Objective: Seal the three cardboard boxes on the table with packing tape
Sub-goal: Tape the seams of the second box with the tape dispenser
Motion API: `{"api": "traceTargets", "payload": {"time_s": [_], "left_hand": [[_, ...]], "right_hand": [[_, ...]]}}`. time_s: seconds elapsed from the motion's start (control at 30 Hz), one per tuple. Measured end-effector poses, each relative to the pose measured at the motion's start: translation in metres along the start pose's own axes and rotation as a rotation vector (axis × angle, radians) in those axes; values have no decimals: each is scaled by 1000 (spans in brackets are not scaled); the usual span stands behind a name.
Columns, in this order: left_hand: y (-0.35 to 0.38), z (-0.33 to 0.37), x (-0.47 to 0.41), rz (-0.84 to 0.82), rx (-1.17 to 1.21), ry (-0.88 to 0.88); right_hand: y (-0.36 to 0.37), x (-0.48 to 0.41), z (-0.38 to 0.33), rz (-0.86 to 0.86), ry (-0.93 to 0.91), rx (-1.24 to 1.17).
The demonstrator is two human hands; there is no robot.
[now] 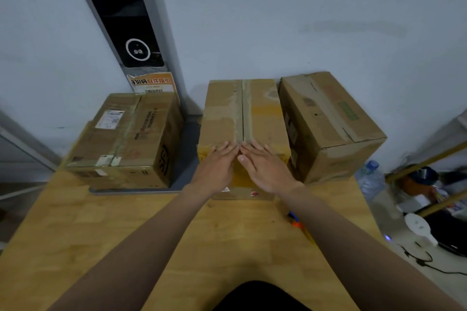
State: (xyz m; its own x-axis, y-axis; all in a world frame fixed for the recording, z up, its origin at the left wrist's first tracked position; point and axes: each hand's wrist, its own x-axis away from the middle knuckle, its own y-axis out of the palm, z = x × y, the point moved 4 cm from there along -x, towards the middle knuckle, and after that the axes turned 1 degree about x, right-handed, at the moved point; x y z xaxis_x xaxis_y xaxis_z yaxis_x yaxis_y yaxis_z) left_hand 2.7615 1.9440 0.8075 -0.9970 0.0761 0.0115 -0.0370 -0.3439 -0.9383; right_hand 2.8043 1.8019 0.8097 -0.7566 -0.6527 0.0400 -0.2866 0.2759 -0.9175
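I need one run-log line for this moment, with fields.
left hand: flat on middle box | right hand: same | seam tape: at fingertips | left box, right box: untouched

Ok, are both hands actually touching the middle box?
Touching. The head view shows the left hand and right hand lying flat, fingers straight, on the near top edge of the middle box, either side of its taped seam.

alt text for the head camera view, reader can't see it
A person's left hand and right hand press flat, fingers straight, on the near end of the taped top seam of the middle box. The left box and right box flank it on a wooden table against a pale wall.
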Motion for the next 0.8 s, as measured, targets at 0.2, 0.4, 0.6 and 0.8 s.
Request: {"api": "traceTargets", "payload": {"time_s": [0.2, 0.4, 0.6, 0.8], "left_hand": [[2, -15, 5, -29, -119, 21], [7, -32, 20, -2, -350, -42], [9, -27, 14, 13, -351, -83], [-3, -36, -8, 33, -227, -286]], "right_hand": [[11, 10, 12, 113, 35, 85], [12, 22, 25, 194, 152, 113], [9, 23, 34, 207, 334, 144], [2, 8, 26, 233, 400, 224]]}}
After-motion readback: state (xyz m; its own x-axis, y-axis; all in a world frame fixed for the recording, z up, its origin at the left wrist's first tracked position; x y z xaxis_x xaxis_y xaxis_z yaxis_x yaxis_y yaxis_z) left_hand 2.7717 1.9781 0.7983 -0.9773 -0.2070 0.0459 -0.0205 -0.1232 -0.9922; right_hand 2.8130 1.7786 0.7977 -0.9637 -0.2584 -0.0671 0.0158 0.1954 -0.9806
